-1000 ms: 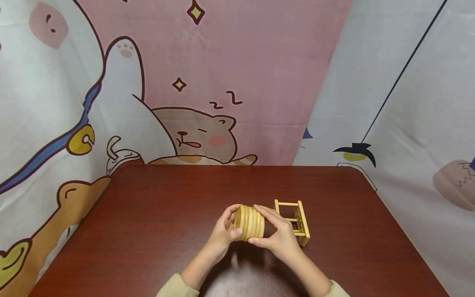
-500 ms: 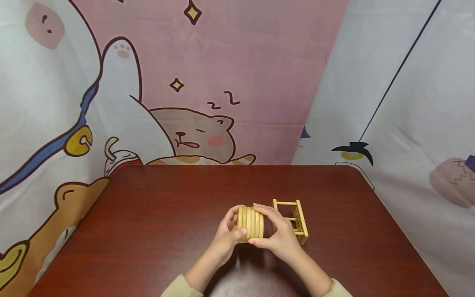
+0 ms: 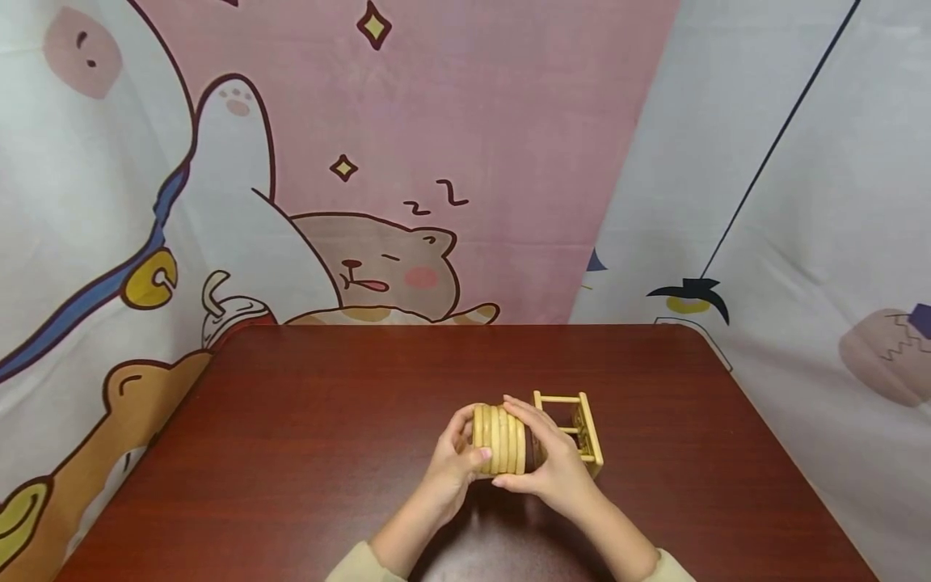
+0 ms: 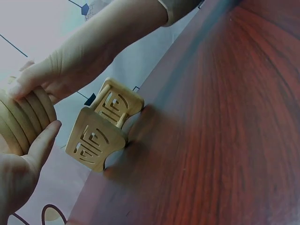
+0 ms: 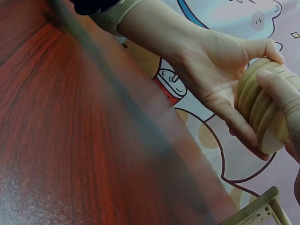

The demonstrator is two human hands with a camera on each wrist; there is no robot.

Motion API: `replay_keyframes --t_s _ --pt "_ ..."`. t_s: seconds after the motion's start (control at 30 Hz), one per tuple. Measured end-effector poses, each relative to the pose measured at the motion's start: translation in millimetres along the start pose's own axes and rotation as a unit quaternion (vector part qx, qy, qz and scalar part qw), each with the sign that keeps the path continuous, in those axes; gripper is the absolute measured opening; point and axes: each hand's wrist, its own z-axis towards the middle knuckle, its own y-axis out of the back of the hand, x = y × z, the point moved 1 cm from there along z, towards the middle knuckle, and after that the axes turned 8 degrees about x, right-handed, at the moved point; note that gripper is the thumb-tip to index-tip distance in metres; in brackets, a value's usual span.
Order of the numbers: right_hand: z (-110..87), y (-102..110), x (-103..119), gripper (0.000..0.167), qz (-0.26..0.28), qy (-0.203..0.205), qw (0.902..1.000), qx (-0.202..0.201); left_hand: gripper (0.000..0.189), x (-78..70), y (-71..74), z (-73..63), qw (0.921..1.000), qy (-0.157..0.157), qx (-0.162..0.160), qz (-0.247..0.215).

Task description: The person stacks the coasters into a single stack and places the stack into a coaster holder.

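A stack of several round, pale wooden coasters (image 3: 500, 440) is held on edge above the table, their rims side by side. My left hand (image 3: 451, 465) grips the stack's left end, thumb across the near rims and fingers behind. From the other side my right hand (image 3: 556, 469) holds it, fingers over the top and thumb underneath. The left wrist view shows the coasters (image 4: 26, 117) between both hands. Just right of my right hand, a wooden coaster holder (image 3: 591, 432) stands on the table, partly covered by that hand. Cut-out patterns mark its side panels (image 4: 91, 143).
The dark red-brown wooden table (image 3: 327, 420) has rounded far corners. Behind it hangs a cloth backdrop (image 3: 509, 162) with cartoon animals, reaching down to the table's far edge.
The coaster stack has turned from showing its left round face to lying edge-on, and its rims sit straighter. Both hands have shifted slightly right with it. The holder stays put.
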Motion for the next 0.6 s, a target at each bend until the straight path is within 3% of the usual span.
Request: replay_keyframes --t_s 0.17,0.4,0.6 --pt "-0.3 3.5 -3.0 0.091 -0.012 0.002 0.9999 -0.002 0.062 1.0 -2.7 2.8 1.0 -0.005 0.004 0.006" --pt "-2.0 9.7 -1.6 0.086 -0.003 0.001 0.9996 -0.028 0.064 0.5 -4.3 7.0 0.9956 -0.034 0.03 0.082" --pt "-1.7 13.0 2.6 0.085 0.026 0.0 0.9994 -0.025 0.064 -2.3 -2.7 8.6 0.9894 -0.07 0.038 0.121"
